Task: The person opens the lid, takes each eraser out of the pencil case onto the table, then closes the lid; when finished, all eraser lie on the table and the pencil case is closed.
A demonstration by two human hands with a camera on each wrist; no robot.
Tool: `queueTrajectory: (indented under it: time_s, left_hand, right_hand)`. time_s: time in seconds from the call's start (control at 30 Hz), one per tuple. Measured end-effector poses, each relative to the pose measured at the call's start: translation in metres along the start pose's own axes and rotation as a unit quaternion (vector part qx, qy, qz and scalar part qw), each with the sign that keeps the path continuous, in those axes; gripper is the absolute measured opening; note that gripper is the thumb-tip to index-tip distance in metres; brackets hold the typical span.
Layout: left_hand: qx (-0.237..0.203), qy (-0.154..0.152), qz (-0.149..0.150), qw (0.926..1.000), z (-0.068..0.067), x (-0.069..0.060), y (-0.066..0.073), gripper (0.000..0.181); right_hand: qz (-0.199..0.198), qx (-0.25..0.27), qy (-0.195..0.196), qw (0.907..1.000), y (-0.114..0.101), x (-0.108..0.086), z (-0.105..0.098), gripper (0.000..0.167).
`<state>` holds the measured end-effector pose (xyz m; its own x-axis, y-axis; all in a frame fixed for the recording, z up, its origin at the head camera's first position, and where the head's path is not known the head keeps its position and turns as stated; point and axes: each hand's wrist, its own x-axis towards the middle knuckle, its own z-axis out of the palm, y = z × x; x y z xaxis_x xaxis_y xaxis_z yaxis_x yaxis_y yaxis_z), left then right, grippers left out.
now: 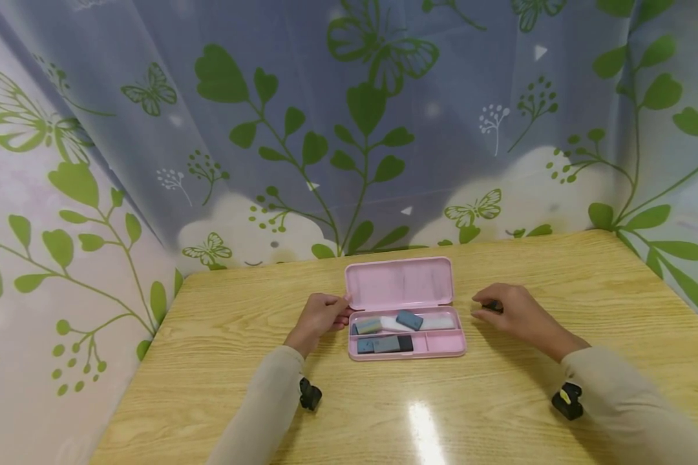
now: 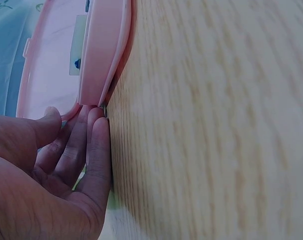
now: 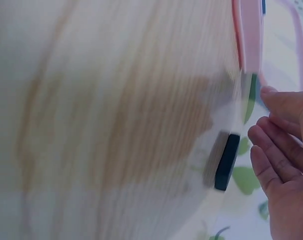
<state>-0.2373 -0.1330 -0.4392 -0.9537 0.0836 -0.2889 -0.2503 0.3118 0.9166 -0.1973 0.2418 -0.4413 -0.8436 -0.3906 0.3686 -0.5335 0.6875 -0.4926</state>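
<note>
A pink pencil case (image 1: 407,354) lies open on the table, its lid (image 1: 399,284) tilted up at the back. Its long rear compartment has white pieces and a blue-grey block (image 1: 410,320); the front left compartment has blue-grey and black blocks (image 1: 385,344). Front right, the pink floor shows. My left hand (image 1: 321,316) holds the case's left end, thumb at the lid corner and fingers against the end wall. To the right of the case, my right hand (image 1: 514,311) hovers beside a small black block (image 3: 227,161), thumb and fingers apart, not touching it in the right wrist view.
The wooden table (image 1: 349,413) runs back to a patterned curtain (image 1: 302,129) with green leaves and butterflies. Black wrist cameras are strapped on both sleeves, the right one (image 1: 567,400) low over the tabletop.
</note>
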Motion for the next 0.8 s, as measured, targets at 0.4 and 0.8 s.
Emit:
queueTrajectory:
  time_s: [0.4, 0.8]
  left_hand:
    - [-0.002, 0.002, 0.003, 1.0, 0.001, -0.002, 0.001, 0.034]
    - [-0.003, 0.001, 0.008, 1.0, 0.001, -0.002, 0.001, 0.033]
  right_hand:
    - [-0.032, 0.025, -0.036, 0.9985, -0.037, 0.01, 0.02, 0.018]
    - [-0.066, 0.046, -0.065, 0.9947, -0.056, 0.025, 0.043, 0.016]
